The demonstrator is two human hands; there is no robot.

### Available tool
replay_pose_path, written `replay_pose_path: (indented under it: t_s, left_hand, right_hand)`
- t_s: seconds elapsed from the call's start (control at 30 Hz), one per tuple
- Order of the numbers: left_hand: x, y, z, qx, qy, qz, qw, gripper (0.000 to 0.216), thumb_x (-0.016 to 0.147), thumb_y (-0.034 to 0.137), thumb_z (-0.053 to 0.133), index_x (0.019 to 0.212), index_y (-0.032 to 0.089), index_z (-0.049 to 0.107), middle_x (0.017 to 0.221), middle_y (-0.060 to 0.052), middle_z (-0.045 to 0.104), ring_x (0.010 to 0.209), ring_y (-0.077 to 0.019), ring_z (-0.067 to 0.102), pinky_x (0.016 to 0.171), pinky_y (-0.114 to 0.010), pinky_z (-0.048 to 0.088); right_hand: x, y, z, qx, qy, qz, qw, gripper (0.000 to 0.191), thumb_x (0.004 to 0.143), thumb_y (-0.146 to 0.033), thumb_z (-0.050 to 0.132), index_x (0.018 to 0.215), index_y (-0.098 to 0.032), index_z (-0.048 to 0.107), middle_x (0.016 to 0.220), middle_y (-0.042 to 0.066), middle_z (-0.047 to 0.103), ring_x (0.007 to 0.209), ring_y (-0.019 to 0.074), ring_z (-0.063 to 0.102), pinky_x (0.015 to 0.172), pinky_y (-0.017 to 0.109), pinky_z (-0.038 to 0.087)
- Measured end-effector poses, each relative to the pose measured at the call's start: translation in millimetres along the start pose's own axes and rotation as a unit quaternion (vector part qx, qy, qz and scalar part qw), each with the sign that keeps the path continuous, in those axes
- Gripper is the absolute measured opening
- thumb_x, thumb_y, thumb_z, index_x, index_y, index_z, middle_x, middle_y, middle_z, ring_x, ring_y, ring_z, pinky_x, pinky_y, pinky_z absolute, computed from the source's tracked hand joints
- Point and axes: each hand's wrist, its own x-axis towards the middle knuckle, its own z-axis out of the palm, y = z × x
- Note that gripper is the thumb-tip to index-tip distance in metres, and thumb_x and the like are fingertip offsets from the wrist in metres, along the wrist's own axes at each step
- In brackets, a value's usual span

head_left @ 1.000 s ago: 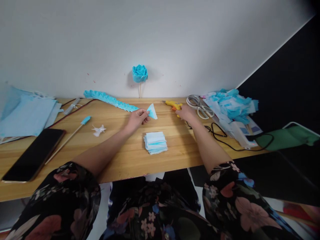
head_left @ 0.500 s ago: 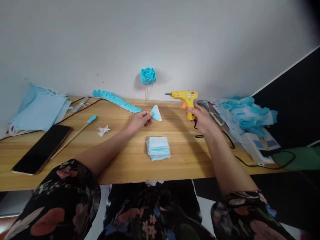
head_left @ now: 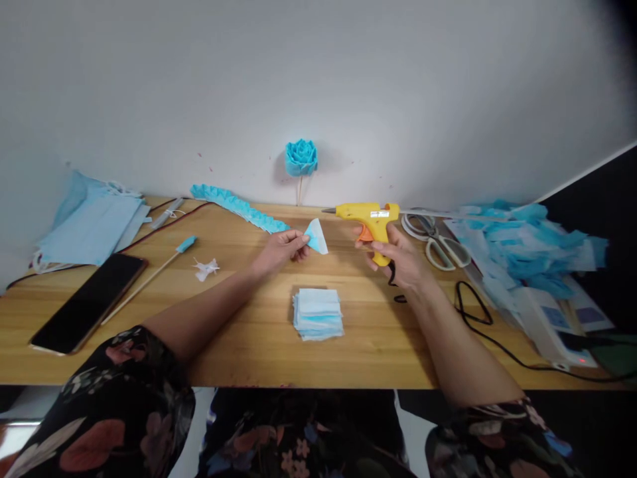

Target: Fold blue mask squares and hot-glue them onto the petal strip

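My left hand [head_left: 284,252] pinches a small folded blue-and-white fabric petal [head_left: 317,238] by its blue corner, with the white edge facing right. My right hand [head_left: 398,255] is wrapped round the handle of a yellow glue gun [head_left: 371,214]; a finger is by its orange trigger [head_left: 365,234]. The nozzle points left, just above and right of the petal, apart from it. A clear glue stick [head_left: 448,214] sticks out of the gun's back. Below, between my hands, lies a stack of blue and white fabric squares [head_left: 318,313]. A row of folded blue petals [head_left: 239,209] lies behind my left hand.
A blue fabric rose [head_left: 301,158] leans at the wall. On the left are face masks [head_left: 94,222], a phone [head_left: 89,302], a blue-tipped stick [head_left: 149,279] and a white scrap [head_left: 206,269]. On the right are scissors [head_left: 445,252], blue scraps [head_left: 527,242], a power strip [head_left: 552,325] and a black cord [head_left: 492,342].
My right hand has shifted its hold, fingers now reaching the trigger, and the glue gun sits slightly nearer the petal. The left hand still pinches the petal. The view has tilted slightly.
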Motion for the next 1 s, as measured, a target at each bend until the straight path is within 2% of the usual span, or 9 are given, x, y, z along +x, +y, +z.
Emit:
replay_pose_path:
  t_s: [0.07,0.17,0.23,0.37,0.57,1.0]
  left_hand:
    - [0.6,0.2,-0.2,0.003,-0.008,-0.001,1.000,0.048,0.073,0.061,0.077,0.071,0.015,0.064,0.065,0.000,0.065,0.055,-0.0075,0.054,0.055,-0.022,0.043]
    - [1.2,1.1,-0.4,0.009,-0.011,-0.004,1.000,0.047,0.074,0.060,0.077,0.070,0.015,0.064,0.064,0.000,0.064,0.055,-0.0077,0.055,0.055,-0.022,0.042]
    - [1.6,1.4,-0.6,0.007,-0.011,-0.006,1.000,0.047,0.074,0.060,0.077,0.071,0.015,0.064,0.064,0.000,0.065,0.055,-0.0076,0.055,0.055,-0.022,0.042]
    - [2.5,0.8,-0.9,0.007,-0.015,-0.004,1.000,0.047,0.075,0.061,0.076,0.071,0.015,0.064,0.064,0.000,0.065,0.055,-0.0074,0.055,0.055,-0.022,0.042]
    - [2.7,2.2,-0.2,0.014,-0.016,-0.007,1.000,0.048,0.074,0.061,0.076,0.070,0.015,0.064,0.064,0.000,0.065,0.054,-0.0073,0.054,0.056,-0.022,0.042]
    - [0.7,2.5,-0.9,0.027,-0.022,-0.006,0.999,0.046,0.076,0.060,0.076,0.071,0.015,0.066,0.065,0.000,0.065,0.055,-0.0073,0.055,0.057,-0.022,0.043]
  right_hand:
    - [-2.5,1.8,-0.8,-0.007,0.012,-0.001,1.000,0.036,0.076,-0.047,0.076,0.102,-0.024,0.065,0.107,0.008,0.072,0.082,0.0176,0.065,0.043,0.021,0.046]
    - [-3.6,1.5,-0.3,-0.044,0.010,-0.004,0.999,0.043,0.081,-0.064,0.069,0.091,-0.022,0.068,0.096,0.009,0.070,0.070,0.0156,0.059,0.041,0.023,0.047]
    - [-3.7,1.4,0.8,-0.081,-0.004,-0.001,0.997,0.048,0.083,-0.068,0.064,0.087,-0.021,0.070,0.088,0.008,0.067,0.064,0.0139,0.054,0.042,0.024,0.049]
    - [-3.5,3.4,3.1,-0.127,-0.024,-0.002,0.992,0.051,0.086,-0.070,0.059,0.084,-0.020,0.069,0.076,0.005,0.060,0.057,0.0114,0.048,0.043,0.023,0.050]
    - [-3.0,6.5,4.8,-0.147,-0.008,-0.009,0.989,0.052,0.085,-0.071,0.059,0.085,-0.020,0.066,0.085,0.006,0.062,0.060,0.0107,0.047,0.044,0.021,0.051]
    - [-3.0,9.0,8.8,-0.171,-0.022,-0.009,0.985,0.054,0.087,-0.072,0.056,0.086,-0.019,0.064,0.080,0.003,0.059,0.056,0.0088,0.044,0.046,0.022,0.048]
